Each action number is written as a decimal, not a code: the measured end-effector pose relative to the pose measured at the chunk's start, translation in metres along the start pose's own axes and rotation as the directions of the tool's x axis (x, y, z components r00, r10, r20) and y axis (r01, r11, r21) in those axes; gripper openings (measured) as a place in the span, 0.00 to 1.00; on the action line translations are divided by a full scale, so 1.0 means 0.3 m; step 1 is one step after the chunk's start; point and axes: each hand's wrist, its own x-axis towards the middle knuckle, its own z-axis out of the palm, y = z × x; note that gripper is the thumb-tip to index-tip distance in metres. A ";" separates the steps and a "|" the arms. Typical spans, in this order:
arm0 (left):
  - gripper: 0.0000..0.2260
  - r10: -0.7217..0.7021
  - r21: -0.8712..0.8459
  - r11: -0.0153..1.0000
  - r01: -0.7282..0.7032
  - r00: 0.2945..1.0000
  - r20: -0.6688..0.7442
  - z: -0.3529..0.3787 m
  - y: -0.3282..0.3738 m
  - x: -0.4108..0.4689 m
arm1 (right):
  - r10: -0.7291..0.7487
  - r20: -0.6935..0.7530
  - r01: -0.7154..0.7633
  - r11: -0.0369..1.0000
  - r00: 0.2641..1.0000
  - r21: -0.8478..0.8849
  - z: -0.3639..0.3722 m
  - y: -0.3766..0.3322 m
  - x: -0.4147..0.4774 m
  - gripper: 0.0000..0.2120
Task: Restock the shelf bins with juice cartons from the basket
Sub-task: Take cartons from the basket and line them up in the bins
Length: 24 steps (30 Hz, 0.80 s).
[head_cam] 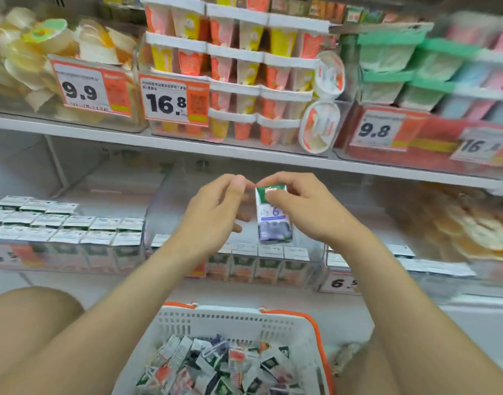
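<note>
The right hand (304, 206) pinches a juice carton (273, 223) by its green top, thumb on the near face and fingers curled over the far side. The left hand (213, 212) hangs just left of the grip, its thumb and forefinger drawn together at the carton's upper corner; whether they touch it cannot be told. The carton hangs upright, long axis near vertical, purple foot downward. Directly beneath the grip lies the clear shelf bin (170, 201) with a front row of standing cartons (270, 252), so the move is likely straight down, with the right hand carrying. Below the grip and nearer the person sits the white basket (216, 317), full of cartons. The carton shows a "6"; its logo is blurred. Above the grip, price tags read 9.9 (79, 91), 16.8 (166, 102) and 9.8 (375, 131).
</note>
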 end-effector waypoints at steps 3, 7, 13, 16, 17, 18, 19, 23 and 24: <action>0.07 0.234 0.303 0.922 -0.242 0.970 0.061 0.110 -0.009 -0.013 | 0.128 -0.145 -0.136 0.990 0.981 -0.041 -0.101 0.062 -0.065 0.09; 0.07 0.350 0.398 0.821 -0.410 0.911 0.216 0.280 0.001 -0.033 | 0.195 -0.249 -0.222 0.971 0.949 -0.085 -0.226 0.146 -0.139 0.11; 0.07 0.365 0.495 0.692 -0.526 0.846 0.389 0.522 0.024 -0.054 | 0.127 -0.500 -0.295 0.916 0.857 -0.273 -0.434 0.326 -0.203 0.18; 0.12 0.313 0.587 0.527 -0.614 0.783 0.538 0.630 -0.002 -0.048 | 0.115 -0.508 -0.335 0.868 0.854 -0.367 -0.541 0.452 -0.228 0.15; 0.14 0.288 0.600 0.491 -0.632 0.767 0.573 0.660 -0.011 -0.047 | 0.144 -0.494 -0.364 0.848 0.857 -0.385 -0.572 0.494 -0.240 0.16; 0.18 0.265 0.608 0.467 -0.642 0.757 0.597 0.685 -0.017 -0.047 | 0.181 -0.469 -0.391 0.828 0.865 -0.402 -0.598 0.535 -0.254 0.16; 0.21 0.247 0.611 0.457 -0.647 0.752 0.611 0.707 -0.023 -0.046 | 0.211 -0.432 -0.404 0.811 0.877 -0.423 -0.617 0.569 -0.272 0.16; 0.27 0.191 0.626 0.447 -0.639 0.752 0.631 0.786 -0.049 -0.029 | 0.290 -0.249 -0.381 0.760 0.924 -0.527 -0.646 0.670 -0.323 0.18; 0.28 0.172 0.641 0.440 -0.629 0.759 0.628 0.802 -0.052 -0.024 | 0.306 -0.211 -0.372 0.747 0.928 -0.551 -0.647 0.689 -0.325 0.18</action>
